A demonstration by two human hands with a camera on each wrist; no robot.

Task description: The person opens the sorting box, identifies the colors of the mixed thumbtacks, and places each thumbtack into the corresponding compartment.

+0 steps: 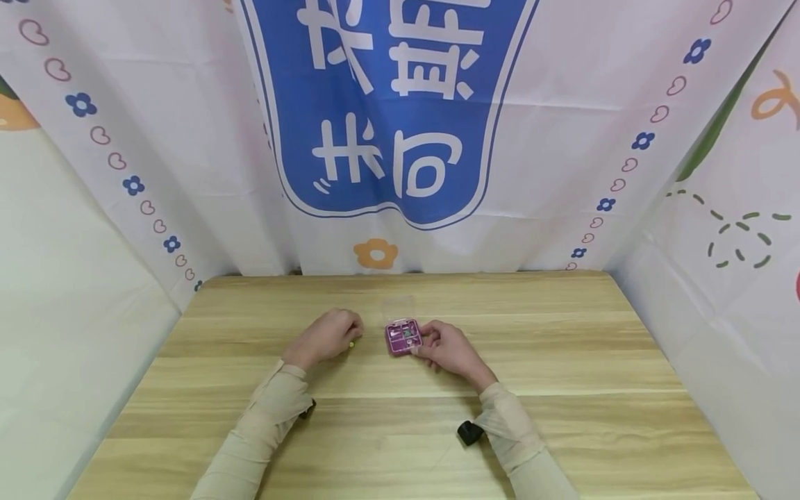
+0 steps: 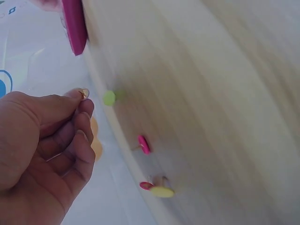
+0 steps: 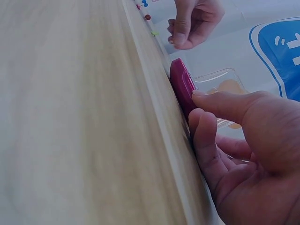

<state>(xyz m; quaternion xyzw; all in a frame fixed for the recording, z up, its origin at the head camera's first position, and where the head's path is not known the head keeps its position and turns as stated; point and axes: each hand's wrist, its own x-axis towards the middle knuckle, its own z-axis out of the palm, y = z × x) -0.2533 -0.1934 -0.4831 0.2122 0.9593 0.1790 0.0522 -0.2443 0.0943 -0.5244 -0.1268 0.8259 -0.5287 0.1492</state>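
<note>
A small purple compartment box (image 1: 397, 345) lies on the table with its clear lid (image 1: 398, 305) hinged back. Small pieces sit in some compartments. My right hand (image 1: 451, 351) grips the box's right side between thumb and fingers, also seen in the right wrist view. To the left of the box, my left hand (image 1: 328, 337) pinches a tiny gold-coloured piece (image 2: 84, 94) between thumb and forefinger; its exact kind is unclear. Near that hand are a green thumbtack (image 2: 109, 98), a pink thumbtack (image 2: 144, 145) and a yellow thumbtack (image 2: 162, 191), with a red one beside the yellow.
The wooden table (image 1: 400, 430) ends at a hanging printed cloth (image 1: 531, 160) at the back. More tacks, including a blue tack (image 3: 145, 3), lie past the left hand in the right wrist view. A black wrist device (image 1: 470, 432) sits by the right sleeve.
</note>
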